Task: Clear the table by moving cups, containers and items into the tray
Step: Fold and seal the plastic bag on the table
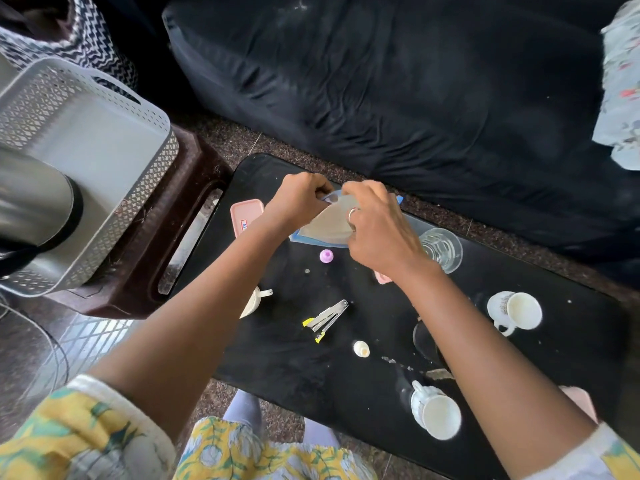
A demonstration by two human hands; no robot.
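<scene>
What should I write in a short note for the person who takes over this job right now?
Left hand and right hand: both pinch a flat blue-edged pouch at the table's far end.
Tray: on the stool at left, with a steel flask in it.
Left on the table: two white cups, glass, pink lid, stapler, small caps.

Both bare forearms reach forward and converge, yellow floral sleeves pushed up near the elbows. The left hand [300,199] is curled in a pinching grip; the right hand [375,225], ring on one finger, is also closed, knuckles up.
</scene>
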